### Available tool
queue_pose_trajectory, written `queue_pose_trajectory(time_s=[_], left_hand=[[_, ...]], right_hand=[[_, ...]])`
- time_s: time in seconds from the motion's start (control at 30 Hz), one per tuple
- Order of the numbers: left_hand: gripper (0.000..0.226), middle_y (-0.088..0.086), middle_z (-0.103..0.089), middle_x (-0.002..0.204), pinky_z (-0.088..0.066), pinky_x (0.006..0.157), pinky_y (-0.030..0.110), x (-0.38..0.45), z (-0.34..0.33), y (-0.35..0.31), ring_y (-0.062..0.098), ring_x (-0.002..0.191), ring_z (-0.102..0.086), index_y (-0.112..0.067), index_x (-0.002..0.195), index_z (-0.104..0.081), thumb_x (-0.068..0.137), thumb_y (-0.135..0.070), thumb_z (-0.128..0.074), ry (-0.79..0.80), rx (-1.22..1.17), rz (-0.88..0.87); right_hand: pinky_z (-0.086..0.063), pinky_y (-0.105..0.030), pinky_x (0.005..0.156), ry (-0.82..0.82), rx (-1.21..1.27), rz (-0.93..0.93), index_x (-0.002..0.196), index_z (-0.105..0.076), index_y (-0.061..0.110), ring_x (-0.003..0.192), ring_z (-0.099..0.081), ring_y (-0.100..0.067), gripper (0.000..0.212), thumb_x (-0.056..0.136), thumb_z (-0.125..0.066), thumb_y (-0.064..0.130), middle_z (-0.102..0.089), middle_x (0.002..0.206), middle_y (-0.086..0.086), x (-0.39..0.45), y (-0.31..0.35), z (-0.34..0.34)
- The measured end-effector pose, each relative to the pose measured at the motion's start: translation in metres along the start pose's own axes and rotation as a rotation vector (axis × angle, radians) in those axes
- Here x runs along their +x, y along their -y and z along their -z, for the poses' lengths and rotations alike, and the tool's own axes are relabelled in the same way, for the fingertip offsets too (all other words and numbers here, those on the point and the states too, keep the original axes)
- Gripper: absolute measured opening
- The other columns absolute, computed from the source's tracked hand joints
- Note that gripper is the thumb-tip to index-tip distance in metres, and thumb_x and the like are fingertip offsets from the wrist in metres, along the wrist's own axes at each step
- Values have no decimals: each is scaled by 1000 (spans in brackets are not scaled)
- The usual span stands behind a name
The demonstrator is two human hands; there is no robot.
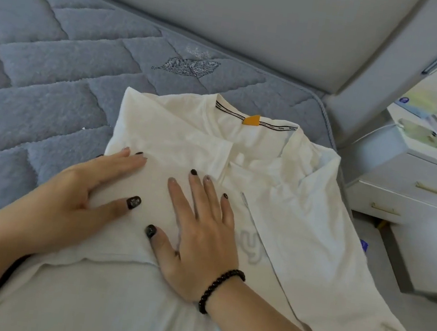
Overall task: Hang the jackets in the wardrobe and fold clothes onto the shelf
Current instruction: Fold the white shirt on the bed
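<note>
Both hands lay flat, fingers straight, gripping nothing: the left hand (90, 189) and right hand (199, 235) pressed a folded sleeve on the white shirt (304, 205), which was spread on the quilted grey mattress (56, 72) near a white nightstand (405, 186).

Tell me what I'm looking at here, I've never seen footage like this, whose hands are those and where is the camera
There is no machine here. The one picture comes from a wide-angle camera worn on a person's head, looking forward and down, so the two bare arms reaching in from the bottom are the wearer's own. The left hand and the right hand, which has a dark bead bracelet at the wrist, both lie flat with straight fingers on a white shirt. Neither has a grip on it; they only press on the cloth. The shirt is spread on a grey quilted mattress, collar away from the wearer, with an orange tag inside the neck. At right stands a white bedside cabinet with small items on top, too blurred to name.
</note>
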State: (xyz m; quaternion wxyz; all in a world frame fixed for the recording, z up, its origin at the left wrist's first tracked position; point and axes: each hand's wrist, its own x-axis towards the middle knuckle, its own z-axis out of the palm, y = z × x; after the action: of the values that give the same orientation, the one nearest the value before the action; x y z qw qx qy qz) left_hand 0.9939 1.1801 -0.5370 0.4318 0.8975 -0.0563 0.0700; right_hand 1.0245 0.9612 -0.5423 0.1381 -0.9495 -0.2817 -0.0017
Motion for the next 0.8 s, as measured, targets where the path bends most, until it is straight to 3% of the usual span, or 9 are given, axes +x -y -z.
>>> queue_pose_trajectory(time_s=[0.13,0.2,0.33,0.43,0.53,0.6,0.7,0.8], left_hand=[[40,-49,-44,127,-30,98,-1,-1,-9,-14,-24,122,-38,-59,126,-51,90,-42,-53,-180,-4,153],[40,-46,-57,111,-39,94,8,5,-17,-23,-26,103,-48,-50,123,-58,95,-22,-57,-307,85,223],[32,-10,-73,83,-48,69,32,55,-11,-48,14,78,-64,-30,117,-67,91,-21,-50,-297,405,343],[31,7,-67,110,-47,74,39,115,-15,-56,34,94,-61,-19,121,-62,95,-17,-46,-276,521,254],[33,15,-48,132,-43,94,43,147,-40,-50,34,113,-52,-7,129,-54,98,-11,-44,-261,451,216],[35,19,-48,136,-38,102,43,150,-55,-37,37,120,-48,-1,130,-53,96,-7,-46,-273,514,165],[43,17,-49,139,-38,100,50,151,-62,-26,40,122,-48,-4,132,-54,93,-17,-41,-312,606,116],[56,11,-44,147,-33,103,50,150,-63,-24,38,127,-43,-14,136,-53,87,-28,-31,-229,677,145]], right_hand=[[5,-47,118,7,33,-7,151,-8,33,147,14,-18,72,88,-26,63,4,161,1,-1,-1,1],[7,-47,117,0,64,-6,151,-7,33,146,16,-18,72,88,-26,62,5,161,0,-1,-2,0],[12,-47,116,3,121,7,151,-5,32,144,22,-17,70,89,-25,58,9,161,-1,-1,-4,-1],[16,-46,115,14,127,16,151,-4,31,143,26,-16,70,89,-22,56,12,160,-1,-2,-4,0],[19,-46,114,18,149,12,152,-4,28,142,28,-16,71,88,-22,55,13,160,-2,-1,-2,0],[19,-47,113,11,172,16,152,-4,26,142,28,-16,72,88,-24,54,13,160,-2,0,-2,-3],[22,-47,112,33,188,30,152,-3,22,142,29,-17,72,90,-28,50,15,160,-4,2,-5,2],[22,-43,113,58,286,37,151,-15,21,144,22,-16,65,94,-34,44,5,161,-5,-1,-1,14]])
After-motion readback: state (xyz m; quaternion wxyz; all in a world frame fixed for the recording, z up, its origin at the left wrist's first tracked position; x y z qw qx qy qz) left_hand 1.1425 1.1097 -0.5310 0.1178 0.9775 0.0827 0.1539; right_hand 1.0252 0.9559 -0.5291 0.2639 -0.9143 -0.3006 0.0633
